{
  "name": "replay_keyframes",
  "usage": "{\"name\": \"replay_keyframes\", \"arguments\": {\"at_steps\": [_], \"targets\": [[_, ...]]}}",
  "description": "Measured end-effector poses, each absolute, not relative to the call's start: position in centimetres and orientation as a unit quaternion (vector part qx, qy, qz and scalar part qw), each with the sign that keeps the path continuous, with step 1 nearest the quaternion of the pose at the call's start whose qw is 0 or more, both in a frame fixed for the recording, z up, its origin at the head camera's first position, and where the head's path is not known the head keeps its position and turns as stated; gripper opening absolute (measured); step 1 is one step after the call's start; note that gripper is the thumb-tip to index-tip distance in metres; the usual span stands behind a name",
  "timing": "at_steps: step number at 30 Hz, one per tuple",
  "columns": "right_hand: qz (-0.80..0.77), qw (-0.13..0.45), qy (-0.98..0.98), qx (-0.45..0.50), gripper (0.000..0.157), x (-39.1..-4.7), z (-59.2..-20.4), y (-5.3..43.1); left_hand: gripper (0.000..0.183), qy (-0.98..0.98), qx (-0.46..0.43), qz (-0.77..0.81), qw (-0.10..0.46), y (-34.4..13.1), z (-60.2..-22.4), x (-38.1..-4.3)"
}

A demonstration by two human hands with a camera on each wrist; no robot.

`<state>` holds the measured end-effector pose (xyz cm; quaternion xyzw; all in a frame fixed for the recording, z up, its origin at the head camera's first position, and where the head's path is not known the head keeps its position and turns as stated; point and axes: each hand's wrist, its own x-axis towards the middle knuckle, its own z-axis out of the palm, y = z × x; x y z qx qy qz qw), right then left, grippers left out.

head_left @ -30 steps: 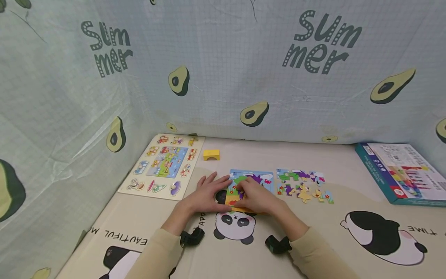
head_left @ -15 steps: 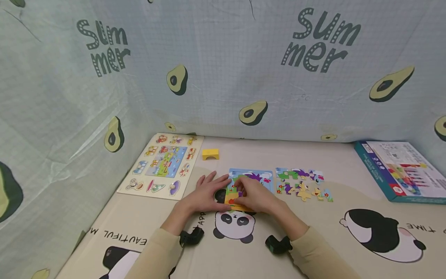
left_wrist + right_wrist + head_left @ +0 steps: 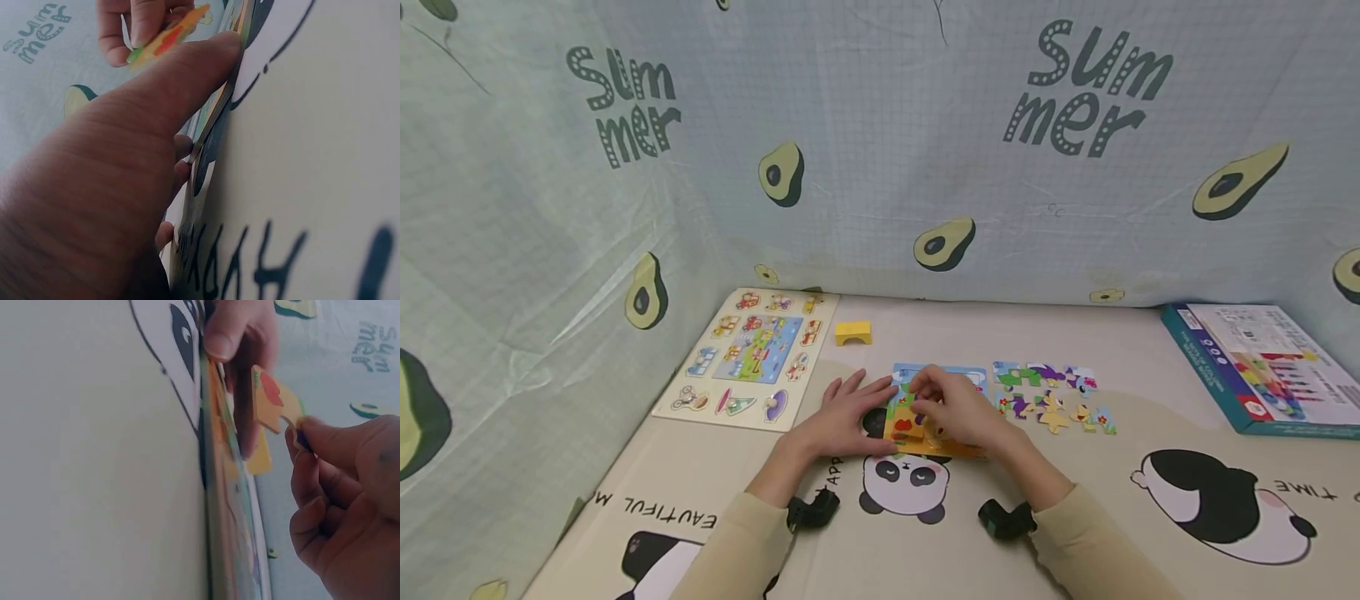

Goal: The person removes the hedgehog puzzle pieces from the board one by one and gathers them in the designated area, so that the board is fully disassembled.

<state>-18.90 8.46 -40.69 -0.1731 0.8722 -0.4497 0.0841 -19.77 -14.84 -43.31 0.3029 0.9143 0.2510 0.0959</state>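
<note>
A small jigsaw board (image 3: pixel 940 367) with a blue top rim and an orange lower edge lies in front of the person, in the head view. Along its left side rests the left hand (image 3: pixel 844 421), fingers spread, its thumb (image 3: pixel 219 53) at the board's near edge. Between thumb and fingertips the right hand (image 3: pixel 958 408) pinches an orange jigsaw piece (image 3: pixel 272 400) with a red patch, tilted and raised over the board. Part of the board is hidden under that hand. Loose jigsaw pieces (image 3: pixel 1052 415) lie in two rows to the board's right.
A peg puzzle board (image 3: pixel 752 358) with vehicle pictures lies at the back left, and a yellow arch block (image 3: pixel 853 333) stands beside it. At the far right is a teal-edged box (image 3: pixel 1273 375). A patterned curtain (image 3: pixel 850 208) hangs behind the panda-print table cover (image 3: pixel 902 550).
The right hand has lifted off the board, moving slightly right, and brings the orange jigsaw piece up with it at a tilt. The left hand stays put.
</note>
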Motion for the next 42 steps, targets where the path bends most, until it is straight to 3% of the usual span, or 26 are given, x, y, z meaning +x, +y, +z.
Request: {"name": "replay_keyframes", "arguments": {"at_steps": [19, 42], "targets": [[-0.413, 0.066, 0.885, -0.205, 0.013, -20.1, -39.0, 15.1, 0.089, 0.917, 0.301, 0.244, 0.093, -14.6, -43.3, -19.8], [-0.372, 0.099, 0.902, -0.197, 0.012, -18.2, -40.5, 21.5, 0.089, 0.920, 0.291, 0.244, 0.096, -14.8, -43.2, -19.5]]}}
